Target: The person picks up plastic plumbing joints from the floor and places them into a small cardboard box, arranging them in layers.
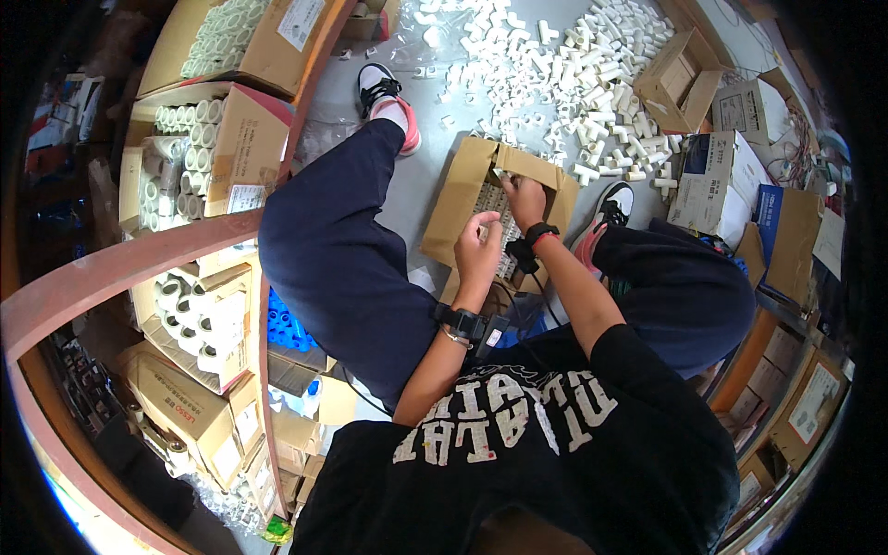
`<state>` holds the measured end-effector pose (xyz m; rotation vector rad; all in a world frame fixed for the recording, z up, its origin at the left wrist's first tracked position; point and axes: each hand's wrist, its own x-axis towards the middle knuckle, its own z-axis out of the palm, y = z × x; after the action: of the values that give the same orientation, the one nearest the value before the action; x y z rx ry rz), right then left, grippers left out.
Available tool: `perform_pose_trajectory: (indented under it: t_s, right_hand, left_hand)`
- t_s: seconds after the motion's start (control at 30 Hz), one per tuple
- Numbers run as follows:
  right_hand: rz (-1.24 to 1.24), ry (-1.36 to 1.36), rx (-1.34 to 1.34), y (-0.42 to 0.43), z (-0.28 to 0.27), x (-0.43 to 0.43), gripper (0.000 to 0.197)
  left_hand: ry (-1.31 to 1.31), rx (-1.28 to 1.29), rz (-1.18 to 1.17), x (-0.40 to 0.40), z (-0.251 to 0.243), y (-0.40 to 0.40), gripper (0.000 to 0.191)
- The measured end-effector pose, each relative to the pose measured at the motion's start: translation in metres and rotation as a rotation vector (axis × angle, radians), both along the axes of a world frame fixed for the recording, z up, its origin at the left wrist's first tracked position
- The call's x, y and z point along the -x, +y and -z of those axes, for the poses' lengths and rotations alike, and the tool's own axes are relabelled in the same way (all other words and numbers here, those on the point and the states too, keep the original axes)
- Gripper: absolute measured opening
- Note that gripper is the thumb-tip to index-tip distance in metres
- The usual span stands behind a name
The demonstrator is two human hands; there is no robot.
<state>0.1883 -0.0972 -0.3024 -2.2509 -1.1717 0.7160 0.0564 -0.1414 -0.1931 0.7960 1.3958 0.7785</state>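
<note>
Between my legs an open cardboard box (pixel 454 201) stands on the floor, its flaps spread. Rows of small white plastic fittings (pixel 491 200) fill the part of it that I can see. My right hand (pixel 525 200) reaches in at the far side, fingertips pinched on what looks like a small white fitting, mostly hidden by the fingers. Over the near left part of the box hovers my left hand (pixel 477 246), fingers loosely bent and thumb apart, with nothing visible in it. Both wrists wear dark straps, and black cables hang between them.
Loose white pipe fittings (pixel 590 76), many of them tees, are heaped on the floor beyond the box. A cardboard carton (pixel 680 80) lies at the far right. Shelves with a reddish frame (pixel 139 257) hold cartons of fittings at left. A white carton (pixel 707 184) stands by my right foot.
</note>
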Motion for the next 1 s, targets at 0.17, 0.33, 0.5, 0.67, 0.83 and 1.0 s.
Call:
perform_pose_trajectory:
  t_s: [0.17,0.33,0.5,0.67,0.83,1.0]
  right_hand:
    - [-0.472,-0.336,-0.077,0.017,0.01,-0.015,0.025]
    - [-0.455,-0.21,0.105,0.03,0.049,-0.023,0.034]
    - [-0.419,-0.143,0.15,0.028,0.074,-0.018,0.04]
    - [-0.535,-0.181,0.112,0.03,0.057,-0.011,0.036]
    - [-0.484,-0.276,0.095,0.026,0.072,-0.029,0.032]
    - [-0.541,-0.308,0.271,0.037,0.048,-0.031,0.029]
  left_hand:
    - [0.066,-0.046,0.037,-0.002,0.001,0.001,0.019]
    - [0.083,-0.047,0.037,-0.002,-0.003,0.003,0.02]
    - [0.136,-0.011,0.056,-0.004,-0.001,0.0,0.021]
    - [0.17,0.035,0.062,0.001,-0.001,0.0,0.021]
    - [0.18,0.048,0.103,-0.004,-0.003,0.0,0.021]
    - [0.193,-0.003,0.093,-0.002,-0.002,0.0,0.023]
